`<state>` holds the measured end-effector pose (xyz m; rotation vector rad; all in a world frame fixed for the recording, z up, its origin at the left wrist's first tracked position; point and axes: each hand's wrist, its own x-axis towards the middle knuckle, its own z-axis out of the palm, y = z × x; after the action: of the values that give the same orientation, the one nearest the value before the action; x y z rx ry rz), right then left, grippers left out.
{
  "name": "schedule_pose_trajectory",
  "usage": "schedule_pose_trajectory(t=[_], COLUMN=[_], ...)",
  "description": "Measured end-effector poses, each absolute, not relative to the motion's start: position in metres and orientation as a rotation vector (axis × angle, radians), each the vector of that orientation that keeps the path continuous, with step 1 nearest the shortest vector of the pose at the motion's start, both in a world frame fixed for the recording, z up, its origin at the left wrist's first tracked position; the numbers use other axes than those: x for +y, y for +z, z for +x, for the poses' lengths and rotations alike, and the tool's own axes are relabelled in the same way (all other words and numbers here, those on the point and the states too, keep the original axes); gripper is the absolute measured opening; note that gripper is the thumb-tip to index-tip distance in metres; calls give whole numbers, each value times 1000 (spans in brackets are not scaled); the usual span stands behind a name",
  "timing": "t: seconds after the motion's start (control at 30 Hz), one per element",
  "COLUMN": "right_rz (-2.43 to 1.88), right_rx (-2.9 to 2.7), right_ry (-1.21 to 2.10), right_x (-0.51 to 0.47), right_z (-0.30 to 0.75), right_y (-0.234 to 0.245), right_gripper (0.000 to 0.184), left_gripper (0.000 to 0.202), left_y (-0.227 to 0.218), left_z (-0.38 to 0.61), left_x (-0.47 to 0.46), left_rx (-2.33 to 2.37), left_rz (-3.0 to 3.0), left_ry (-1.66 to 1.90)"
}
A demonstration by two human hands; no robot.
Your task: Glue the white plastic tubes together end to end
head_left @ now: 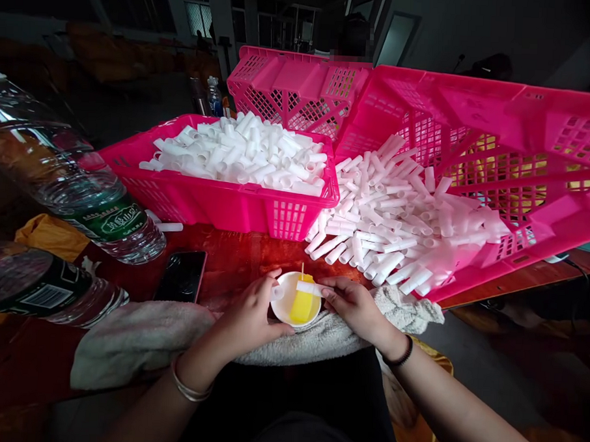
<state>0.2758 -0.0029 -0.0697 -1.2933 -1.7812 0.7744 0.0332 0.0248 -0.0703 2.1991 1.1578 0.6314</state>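
A small white bowl sits in front of me, with a yellow block in it and a thin pale stick rising behind the block. My right hand pinches one end of a white paper-like strip or flattened tube, which reaches over the yellow block. At the bowl's left side is my left hand, its fingers curled against a short white tube. The left thumb lies along the bowl's near rim. How firmly the left fingers grip the tube is partly hidden.
White tubes fill a pink basket; more spill from a tipped pink basket at right. Two water bottles stand at left beside a phone. A pale towel covers the table's front edge.
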Motion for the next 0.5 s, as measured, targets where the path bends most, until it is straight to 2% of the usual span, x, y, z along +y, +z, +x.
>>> schedule_pose_trajectory(t=[0.17, 0.37, 0.5], right_rz=[-1148, -1302, -1227], right_rx=[-2081, -1716, -1939], right_ry=[505, 931, 644], right_x=[-14, -19, -26], right_z=[279, 268, 264], right_y=[-67, -64, -60], right_gripper=[19, 23, 19], left_gripper=[81, 81, 77], left_y=[-68, -69, -67], left_z=[34, 35, 37], left_x=[25, 24, 24], left_rx=[1176, 1204, 1182], left_rz=[2111, 2077, 2083], left_ry=[644, 680, 723])
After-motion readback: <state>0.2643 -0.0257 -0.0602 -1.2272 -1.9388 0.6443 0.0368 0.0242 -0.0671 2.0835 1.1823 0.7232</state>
